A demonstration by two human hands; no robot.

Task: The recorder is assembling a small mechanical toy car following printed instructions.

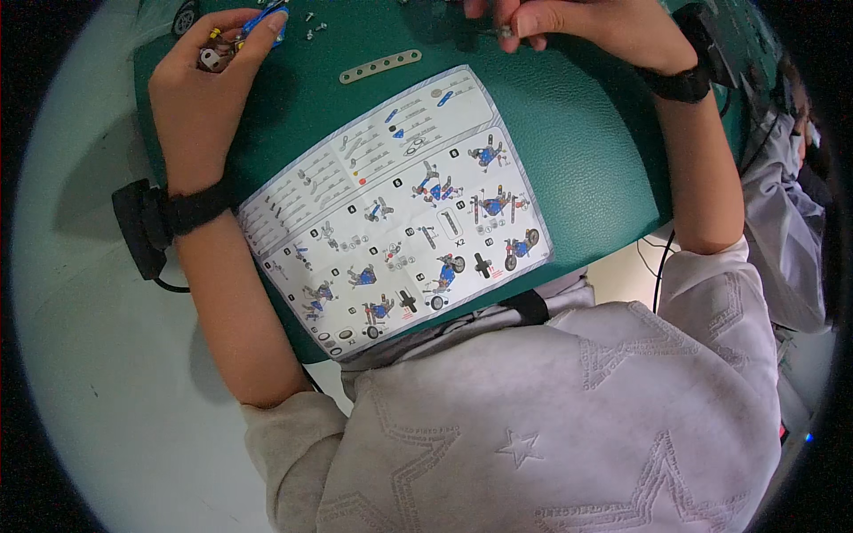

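Note:
At the upper left, my left hand (200, 84) is closed around a partly built model (253, 31) with blue, yellow and silver parts. Its fingers hide much of the model. My right hand (582, 31), at the top edge right of centre, pinches a small grey metal piece (505, 33) between thumb and fingers; its exact kind is too small to make out. Between the hands lies a flat metal strip (380, 67) with a row of holes. Several small screws (311, 34) lie loose just right of my left hand.
A printed instruction sheet (355, 191) with pictures of parts and building steps lies on the green mat (595, 169), close to my body. A black wheel (185, 18) is at the top left. Black bands with boxy devices (142, 226) and cables sit on both wrists.

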